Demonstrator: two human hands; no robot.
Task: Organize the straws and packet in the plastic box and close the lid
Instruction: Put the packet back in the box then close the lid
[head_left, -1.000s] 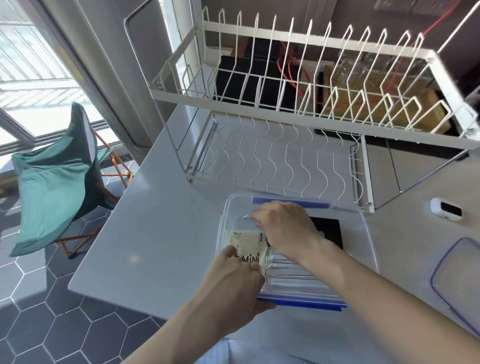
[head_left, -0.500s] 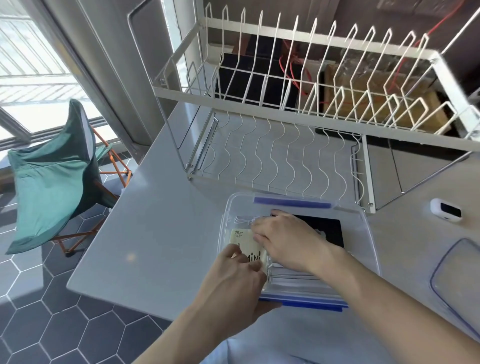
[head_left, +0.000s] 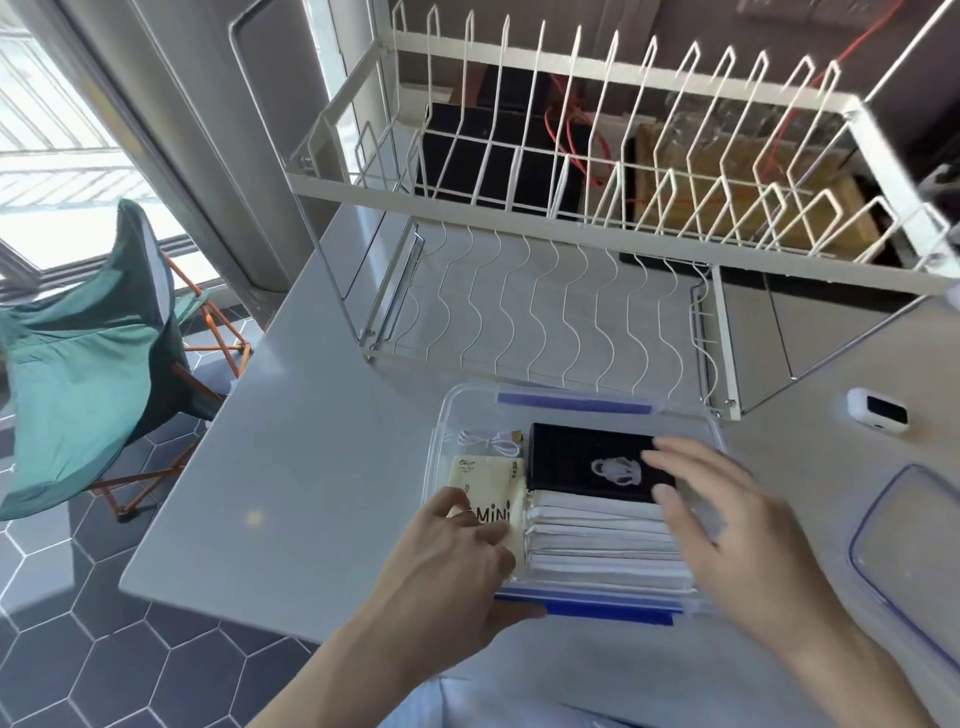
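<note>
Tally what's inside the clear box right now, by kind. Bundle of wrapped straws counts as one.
Wrapped straw bundle: 1
Cream packet: 1
Black case: 1
White cable: 1
Total: 4

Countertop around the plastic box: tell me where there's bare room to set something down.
Bare countertop runs left of the plastic box to the table's edge. A narrower free patch lies between the box, the white device and the lid. Inside the box it is crowded: packet, straws, black item, cable.
</note>
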